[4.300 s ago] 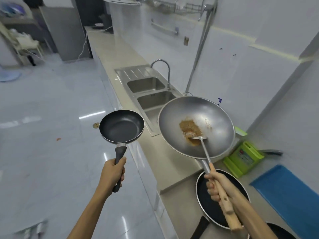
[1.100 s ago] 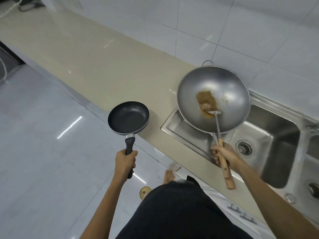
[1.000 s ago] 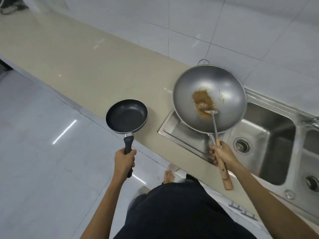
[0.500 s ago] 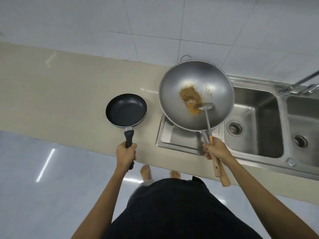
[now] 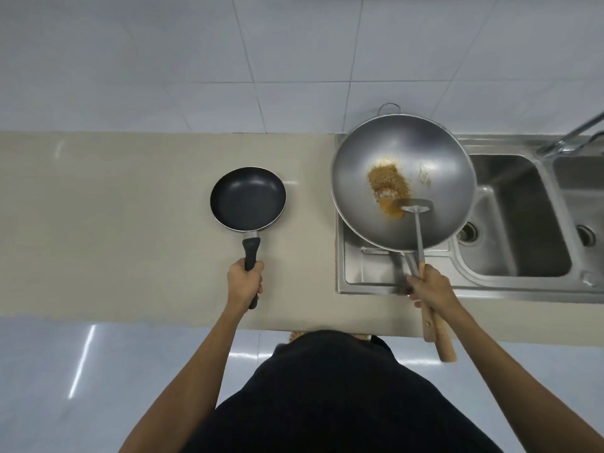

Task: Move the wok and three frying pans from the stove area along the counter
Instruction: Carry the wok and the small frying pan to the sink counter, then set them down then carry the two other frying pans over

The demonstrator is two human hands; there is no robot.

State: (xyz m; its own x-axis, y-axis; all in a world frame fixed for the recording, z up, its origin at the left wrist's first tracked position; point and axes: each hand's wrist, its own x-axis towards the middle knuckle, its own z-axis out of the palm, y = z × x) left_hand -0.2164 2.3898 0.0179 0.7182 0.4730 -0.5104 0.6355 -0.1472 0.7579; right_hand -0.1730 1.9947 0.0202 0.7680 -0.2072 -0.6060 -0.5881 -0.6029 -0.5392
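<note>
My left hand [image 5: 244, 283] grips the black handle of a small black frying pan [image 5: 247, 199], held level over the beige counter [image 5: 114, 223]. A large steel wok [image 5: 434, 165] with a patch of brown food and a metal spatula [image 5: 415, 207] lying in it hangs over the sink's drainboard. My right hand [image 5: 430, 288] is closed around the wok's wooden handle together with the spatula's handle. I cannot tell whether either pan touches the surface below it. The other frying pans are out of view.
A steel double sink [image 5: 516, 217] fills the counter's right side, with a tap [image 5: 568, 138] at its back right. White wall tiles [image 5: 228, 60] rise behind the counter. The counter's front edge runs just before my body, with glossy floor [image 5: 81, 371] below.
I have turned square to the counter. Both pans now sit farther in over the counter, the small pan over the beige top and the wok over the drainboard. Both grips are unchanged.
</note>
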